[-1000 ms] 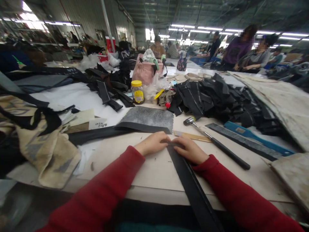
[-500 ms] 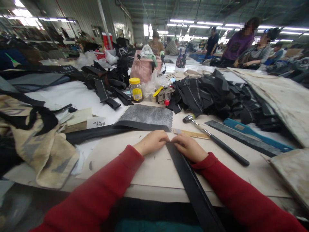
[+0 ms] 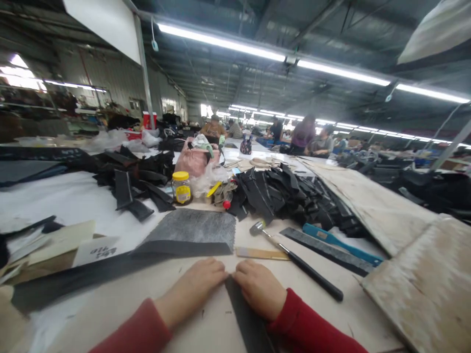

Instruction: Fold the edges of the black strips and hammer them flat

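Black strip (image 3: 246, 316): far end btwn L fingers (image 3: 218, 267) & R fingers (image 3: 243, 275), both pinching it.

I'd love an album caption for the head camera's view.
Left hand and right hand close together at the far end of a black strip, a hammer lying to the right.

I wear the camera on my head, so it looks from above, forward and down across the desk (image 3: 198, 328). My fingers (image 3: 217, 267) are quite near to it, low in the middle of the view, and my red sleeves (image 3: 312, 326) enter from the bottom edge. The view is wide: beyond the desk it reaches far into the hall (image 3: 121, 83) and up to the ceiling lights (image 3: 221, 42).
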The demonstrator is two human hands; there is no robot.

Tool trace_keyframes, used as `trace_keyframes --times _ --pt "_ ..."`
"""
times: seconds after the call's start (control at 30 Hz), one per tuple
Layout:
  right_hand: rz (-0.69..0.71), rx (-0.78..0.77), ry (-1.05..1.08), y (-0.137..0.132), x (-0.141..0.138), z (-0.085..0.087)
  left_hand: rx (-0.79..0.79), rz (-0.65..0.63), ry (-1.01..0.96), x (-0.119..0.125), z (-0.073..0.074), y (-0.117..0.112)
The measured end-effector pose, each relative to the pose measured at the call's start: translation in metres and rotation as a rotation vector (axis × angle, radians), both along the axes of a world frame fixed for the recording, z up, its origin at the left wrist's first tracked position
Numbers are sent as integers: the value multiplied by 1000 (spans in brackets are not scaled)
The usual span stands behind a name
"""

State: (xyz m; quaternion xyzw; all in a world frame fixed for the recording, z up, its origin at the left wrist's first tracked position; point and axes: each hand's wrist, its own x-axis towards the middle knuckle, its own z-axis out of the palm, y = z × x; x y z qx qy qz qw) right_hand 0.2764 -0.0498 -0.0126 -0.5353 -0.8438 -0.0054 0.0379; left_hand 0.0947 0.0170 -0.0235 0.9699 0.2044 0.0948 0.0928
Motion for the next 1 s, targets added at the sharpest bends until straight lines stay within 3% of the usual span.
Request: trace_keyframes --times 0.2,0.33,0.47,0.63,0.77,1.0 --pt "-40 6 41 -2 -2 -1 27 79 -36 -8 -7 -2" --pt "-54 -13 87 -3 -2 0 -26 169 -40 -14 1 -7" --pt "-51 -11 120 -4 -1 -2 -94 264 -113 2 8 -15" --pt "-62 35 220 -3 4 -11 -202 255 -152 30 -11 -21" --pt "-55 10 331 -1 10 -10 -195 266 -151 33 -26 -21" --pt "-167 -64 543 2 18 -9 -191 270 -131 32 -17 -25"
